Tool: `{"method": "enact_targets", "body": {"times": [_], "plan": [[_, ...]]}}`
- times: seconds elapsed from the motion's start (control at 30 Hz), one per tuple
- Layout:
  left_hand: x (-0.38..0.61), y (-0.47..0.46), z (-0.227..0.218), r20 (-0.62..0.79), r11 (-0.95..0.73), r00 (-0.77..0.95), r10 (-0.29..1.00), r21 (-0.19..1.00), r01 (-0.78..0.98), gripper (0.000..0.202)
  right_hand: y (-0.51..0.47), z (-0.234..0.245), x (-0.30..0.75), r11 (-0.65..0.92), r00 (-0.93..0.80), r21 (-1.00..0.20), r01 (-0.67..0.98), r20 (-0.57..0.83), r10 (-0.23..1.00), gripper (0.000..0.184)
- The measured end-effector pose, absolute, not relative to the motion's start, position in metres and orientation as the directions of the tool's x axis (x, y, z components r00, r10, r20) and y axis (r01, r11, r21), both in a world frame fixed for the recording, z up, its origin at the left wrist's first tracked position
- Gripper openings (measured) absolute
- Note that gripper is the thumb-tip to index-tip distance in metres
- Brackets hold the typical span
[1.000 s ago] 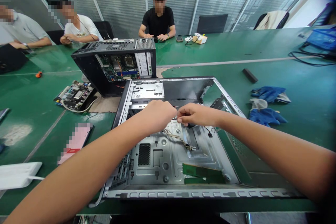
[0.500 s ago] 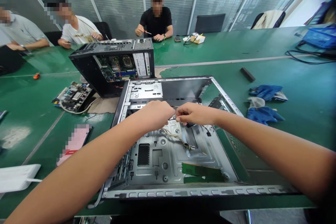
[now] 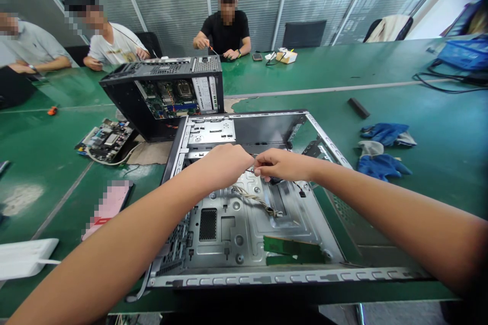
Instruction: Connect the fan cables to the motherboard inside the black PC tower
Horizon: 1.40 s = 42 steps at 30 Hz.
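Hovering close together over the open computer case (image 3: 217, 259), the left hand (image 3: 231, 163) and right hand (image 3: 282, 165) are both curled; what they grip, if anything, I cannot tell. Just below the hands lie twisted cables (image 3: 253, 200); beyond them, leftward, stands another case (image 3: 163, 67), and blue fabric (image 3: 381, 166) lies to their right.

Bright light leaves pale glare on the table (image 3: 23, 199).
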<state>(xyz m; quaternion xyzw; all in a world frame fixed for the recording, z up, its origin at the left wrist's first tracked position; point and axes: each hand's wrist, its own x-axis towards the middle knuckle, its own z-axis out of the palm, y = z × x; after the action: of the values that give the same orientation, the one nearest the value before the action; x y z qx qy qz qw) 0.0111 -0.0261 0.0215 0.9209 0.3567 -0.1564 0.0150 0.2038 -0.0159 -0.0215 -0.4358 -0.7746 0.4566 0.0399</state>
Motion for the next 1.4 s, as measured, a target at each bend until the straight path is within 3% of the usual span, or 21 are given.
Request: {"method": "enact_targets", "body": {"times": [0.2,0.4,0.9,1.4], "plan": [[0.010,-0.026,0.019,-0.322,-0.735,0.681,0.658,-0.074,0.675,0.025,-0.015,-0.022,0.204,0.209,-0.615,-0.736,0.644,-0.336,0.713,0.008],[0.008,-0.019,0.006,-0.249,-0.756,0.727,0.640,-0.035,0.654,0.017,-0.014,-0.026,0.204,0.202,-0.614,-0.751,0.629,-0.321,0.721,0.007],[0.012,-0.027,0.023,-0.274,-0.736,0.690,0.670,-0.125,0.665,0.023,-0.016,-0.022,0.203,0.186,-0.603,-0.737,0.650,-0.351,0.716,0.009],[0.006,-0.016,0.007,-0.242,-0.726,0.699,0.673,-0.031,0.687,0.018,-0.012,-0.028,0.207,0.209,-0.631,-0.745,0.634,-0.342,0.696,0.011]]}}
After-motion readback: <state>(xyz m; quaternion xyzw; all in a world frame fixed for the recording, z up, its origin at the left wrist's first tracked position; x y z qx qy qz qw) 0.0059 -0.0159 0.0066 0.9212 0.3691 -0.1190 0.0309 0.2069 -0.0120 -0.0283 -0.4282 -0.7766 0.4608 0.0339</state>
